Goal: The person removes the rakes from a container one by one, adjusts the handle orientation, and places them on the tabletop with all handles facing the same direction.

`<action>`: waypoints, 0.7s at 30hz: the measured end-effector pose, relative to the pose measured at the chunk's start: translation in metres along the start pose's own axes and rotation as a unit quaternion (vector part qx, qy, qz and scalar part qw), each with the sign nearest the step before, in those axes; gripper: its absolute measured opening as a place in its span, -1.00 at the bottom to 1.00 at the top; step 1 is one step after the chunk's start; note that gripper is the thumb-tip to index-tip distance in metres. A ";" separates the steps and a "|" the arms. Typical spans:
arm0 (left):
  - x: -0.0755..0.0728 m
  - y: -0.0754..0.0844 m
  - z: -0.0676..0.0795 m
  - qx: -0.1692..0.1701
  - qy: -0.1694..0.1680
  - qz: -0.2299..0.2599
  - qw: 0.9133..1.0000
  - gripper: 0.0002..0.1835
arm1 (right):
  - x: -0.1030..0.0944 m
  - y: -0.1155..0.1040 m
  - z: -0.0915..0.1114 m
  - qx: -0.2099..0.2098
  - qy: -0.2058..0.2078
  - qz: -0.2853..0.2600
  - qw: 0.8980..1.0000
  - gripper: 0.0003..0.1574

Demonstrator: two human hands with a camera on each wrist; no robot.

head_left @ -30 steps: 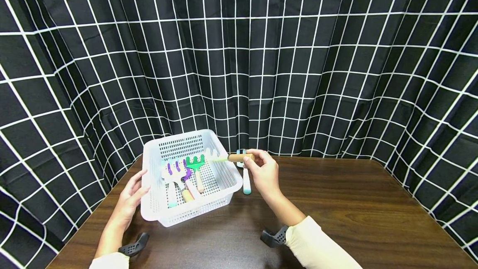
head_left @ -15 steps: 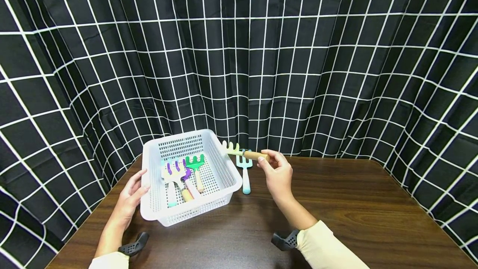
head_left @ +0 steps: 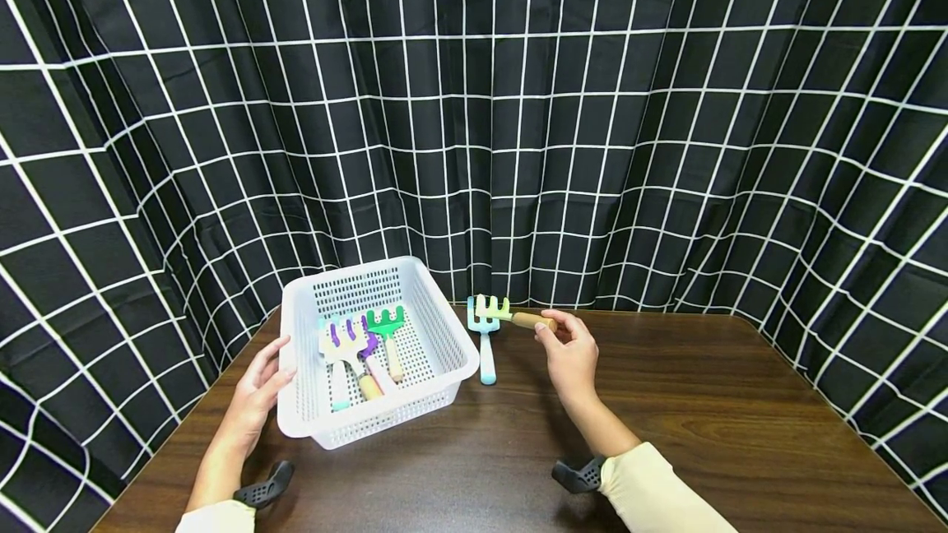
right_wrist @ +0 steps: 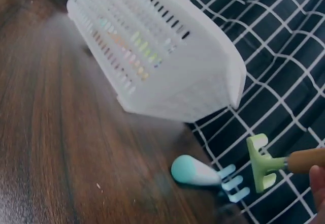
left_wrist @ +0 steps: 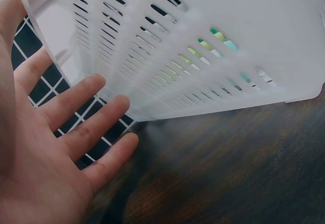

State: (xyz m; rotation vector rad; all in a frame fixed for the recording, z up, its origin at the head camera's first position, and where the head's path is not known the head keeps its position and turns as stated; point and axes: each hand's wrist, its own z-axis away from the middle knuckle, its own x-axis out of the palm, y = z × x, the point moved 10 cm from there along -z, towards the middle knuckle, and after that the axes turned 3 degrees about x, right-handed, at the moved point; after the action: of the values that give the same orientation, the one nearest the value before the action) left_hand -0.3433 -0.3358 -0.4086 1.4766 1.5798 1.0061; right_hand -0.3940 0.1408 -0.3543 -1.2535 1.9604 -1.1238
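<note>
My right hand (head_left: 573, 352) pinches the end of a hand rake's wooden handle. The light green head of this hand rake (head_left: 492, 308) points left, right of the white plastic basket (head_left: 452, 352). Below and behind its tines lies a light blue garden fork (head_left: 486, 356) with a white and turquoise handle. My left hand (head_left: 255, 397) touches the basket's left rim, its fingers fairly straight; the left wrist view shows them spread against the outer wall. Inside the basket lie a green rake (head_left: 387, 326), a purple rake (head_left: 372, 342), a white fork (head_left: 346, 348) and a white-and-turquoise handle (head_left: 340, 387).
A dark brown wooden table (head_left: 666, 410) carries the basket and the loose fork. Black curtains with a white grid (head_left: 555, 146) hang behind and at both sides. Each wrist wears a black strap device (head_left: 267, 484).
The light green rake has moved right in my right hand, from over the basket to beyond its right rim, above the blue fork. My left hand and the basket stay put.
</note>
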 end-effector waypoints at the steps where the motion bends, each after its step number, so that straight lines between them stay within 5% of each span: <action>1: 0.000 0.000 0.000 -0.001 0.001 -0.001 1.000 -0.46 | -0.002 0.005 -0.001 0.007 0.003 0.001 1.000 -0.75; 21: -0.001 -0.004 -0.001 -0.008 0.000 -0.003 1.000 -0.46 | -0.015 0.050 -0.006 0.102 0.044 0.053 0.992 -0.75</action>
State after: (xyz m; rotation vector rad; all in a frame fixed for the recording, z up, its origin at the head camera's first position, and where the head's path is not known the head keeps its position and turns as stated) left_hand -0.3458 -0.3374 -0.4121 1.4613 1.5716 1.0134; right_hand -0.4146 0.1677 -0.3945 -0.9968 1.8950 -1.3077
